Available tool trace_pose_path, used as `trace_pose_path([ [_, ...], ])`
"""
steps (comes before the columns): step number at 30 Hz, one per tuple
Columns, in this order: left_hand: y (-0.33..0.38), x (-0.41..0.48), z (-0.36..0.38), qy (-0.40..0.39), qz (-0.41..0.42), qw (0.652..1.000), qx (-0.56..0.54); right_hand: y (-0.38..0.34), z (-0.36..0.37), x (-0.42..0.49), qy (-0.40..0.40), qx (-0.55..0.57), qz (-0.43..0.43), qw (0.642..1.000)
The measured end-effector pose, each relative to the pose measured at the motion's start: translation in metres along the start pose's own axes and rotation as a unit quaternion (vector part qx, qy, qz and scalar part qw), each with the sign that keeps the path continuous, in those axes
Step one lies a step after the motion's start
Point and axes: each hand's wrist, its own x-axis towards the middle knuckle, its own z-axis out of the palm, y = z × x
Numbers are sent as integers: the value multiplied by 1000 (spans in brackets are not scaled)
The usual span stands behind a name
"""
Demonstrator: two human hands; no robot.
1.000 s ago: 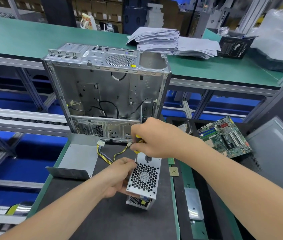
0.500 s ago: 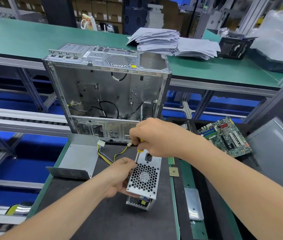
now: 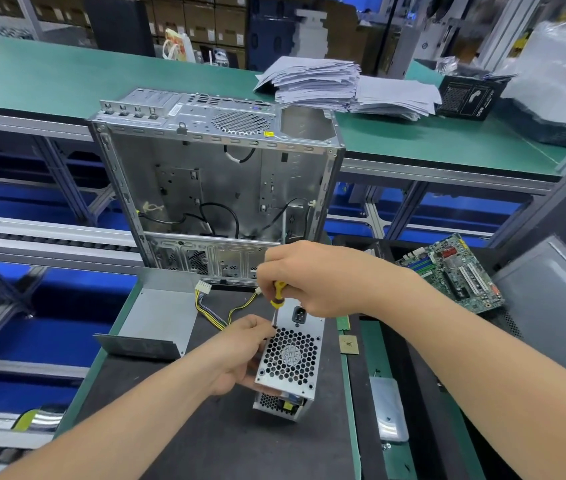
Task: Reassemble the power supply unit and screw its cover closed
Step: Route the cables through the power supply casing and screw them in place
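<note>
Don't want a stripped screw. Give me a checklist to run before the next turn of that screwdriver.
1. Grip: the right hand holds the screwdriver: ok.
2. Tip seated in a screw: cannot tell; fingers of the left hand hide it.
3. Steadying: left hand holds the power supply unit: ok.
4. Footing: unit stands on the mat: ok.
5. The yellow cables lie off the grille face: ok.
6. Cover fully on: cannot tell; a metal panel lies apart, left.

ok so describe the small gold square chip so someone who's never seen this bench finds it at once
Start at the open silver computer case standing mid-bench, then drop to the perforated silver power supply box on the dark mat in front. Just right of that box, on the green strip, lies the small gold square chip: the only flat, gold-coloured square there.
</note>
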Motion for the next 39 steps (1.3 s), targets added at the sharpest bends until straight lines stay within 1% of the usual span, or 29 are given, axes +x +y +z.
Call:
trace_pose_path([
  [2, 0, 1, 0, -4, 0, 1000, -3, -2, 2, 2, 16, 5, 29, 999],
  [3, 0, 1, -1, -7, 1, 1000, -5, -2, 4, 4, 37, 8, 45, 998],
  [5, 0, 1, -1, -10, 1, 1000, -6, -2, 9, 7, 74, -7, 89, 993],
  [8, 0, 1, -1, -7, -1, 1000, -3, 0, 16, 11, 109, -17, 164, 980],
  [11, 1, 0, -1, -7, -4, 1000, -3, 0, 17, 12, 125, -27, 190, 974],
  [13, 1, 0, 0, -9, -3, 1000, -5, 2, 14, 10, 114, -36, 152, 981],
  [16, 1, 0, -1, -14, 0, 1000, -8, 3, 4, 3, 51, -28, 40, 998],
  [17, 1, 0, -1, -16, 1, 1000, -10, 3, 3, 3, 37, -21, 20, 999],
  [19, 1, -1, -2, -18, 0, 1000, -10, 3, 3, 4, 37, -3, 18, 999],
  [21, 2, -2, -2, -17, -1, 1000, -11, 2, 6, 6, 61, 7, 31, 998],
  [24, 2, -2, -2, -18, 0, 1000, -12, 0, 8, 11, 83, 0, 59, 995],
  [32, 2, -2, -2, -18, -3, 1000, -11, -6, 15, 20, 98, -30, 125, 987],
  [35, 3, -3, -2, -24, -4, 1000, -12, -7, 14, 20, 85, -28, 92, 992],
  [39, 4, -4, -2, -27, -9, 999, -19, -1, 6, 9, 7, 4, -1, 1000],
])
